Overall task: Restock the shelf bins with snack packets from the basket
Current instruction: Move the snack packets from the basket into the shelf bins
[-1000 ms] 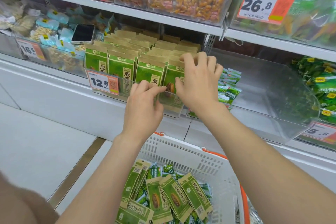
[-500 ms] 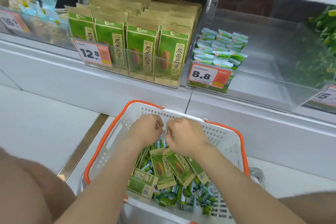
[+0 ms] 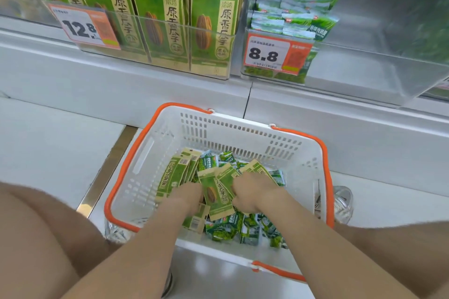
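White shelf base runs L to R across the view, smooth, matte; a thin dark vertical seam splits it approx. mid-way. Below the base: floor of pale, near-white tiles; a brass-coloured metal strip is set in it, slanting from the base's foot toward bottom L. Above the base, two orange-and-white price tags: 12.8 tag L of the seam; 8.8 tag just R of it. Light soft, even; faint glare spots on glossy floor well below the base.
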The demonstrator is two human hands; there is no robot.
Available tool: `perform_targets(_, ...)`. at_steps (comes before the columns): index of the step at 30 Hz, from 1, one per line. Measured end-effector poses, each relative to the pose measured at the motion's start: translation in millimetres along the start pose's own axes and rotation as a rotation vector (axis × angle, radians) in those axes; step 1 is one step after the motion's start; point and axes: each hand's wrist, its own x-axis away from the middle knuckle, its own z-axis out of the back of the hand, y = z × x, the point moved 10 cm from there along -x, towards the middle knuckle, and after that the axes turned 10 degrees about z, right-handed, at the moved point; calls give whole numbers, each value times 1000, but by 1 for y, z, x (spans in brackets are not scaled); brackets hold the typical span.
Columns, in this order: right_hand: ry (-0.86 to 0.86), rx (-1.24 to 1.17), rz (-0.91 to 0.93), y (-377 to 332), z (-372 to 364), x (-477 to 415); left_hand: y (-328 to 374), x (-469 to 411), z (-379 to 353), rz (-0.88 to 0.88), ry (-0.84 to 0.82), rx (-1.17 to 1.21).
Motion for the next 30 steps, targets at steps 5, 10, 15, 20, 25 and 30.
perform_targets(5,-32,16,36,-10,0,-6,-4,-5,6,-32,-30,69)
perform_targets(10,67,-20,48,-10,16,-8,7,1,41,-176,-35,393)
perform_targets(15,418,-2,94,-9,48,4,8,22,103,-212,122,899)
perform_targets(20,654,97,79,-11,72,31,-8,45,143,-130,199,1351)
perform_targets(25,783,153,266,-39,102,48,-12,51,146,14,32,1583)
perform_targets(30,933,-594,85,-2,131,61,-4,72,166,-127,-2,1398)
